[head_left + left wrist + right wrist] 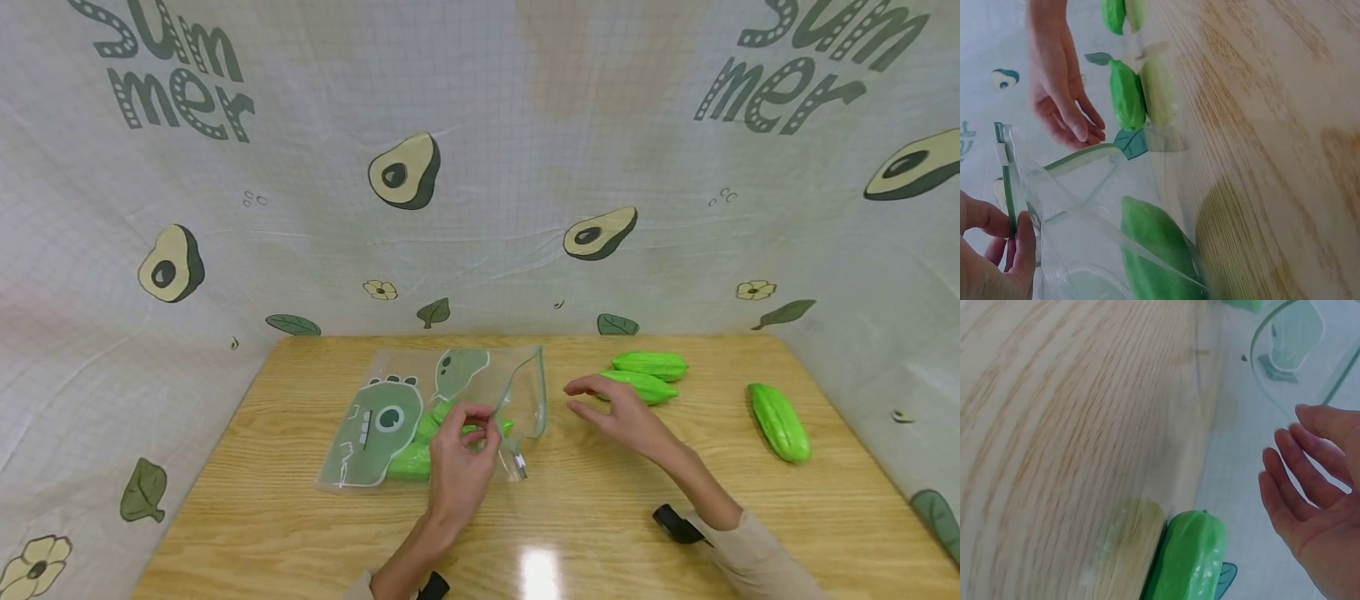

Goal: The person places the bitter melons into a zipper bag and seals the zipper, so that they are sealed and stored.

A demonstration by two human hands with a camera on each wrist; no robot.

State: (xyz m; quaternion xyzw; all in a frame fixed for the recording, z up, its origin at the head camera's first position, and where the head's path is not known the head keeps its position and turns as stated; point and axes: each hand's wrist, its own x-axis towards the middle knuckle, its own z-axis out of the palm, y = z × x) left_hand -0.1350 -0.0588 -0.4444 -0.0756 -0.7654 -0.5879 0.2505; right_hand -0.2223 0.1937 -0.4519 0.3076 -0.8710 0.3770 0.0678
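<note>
A clear zip bag (360, 450) with green cartoon monsters printed on it lies on the table, its open mouth facing right. Several bright green, ridged, cucumber-like vegetables (408, 461) show inside it. My left hand (461, 467) pinches the green zip edge (1005, 187) near the white slider (1001, 154), holding one side of the mouth raised. To the right of the mouth, my right hand (618, 417) is apart from the bag, fingers loosely bent with nothing in them. Partly behind that hand lies a green vegetable (648, 387), beside another one (651, 365).
A separate green vegetable (780, 422) lies near the table's right edge. The wooden table (592, 533) ends at a back cloth (480, 275) printed with avocados, which also rises at both sides. Black straps (677, 525) sit on the wrists.
</note>
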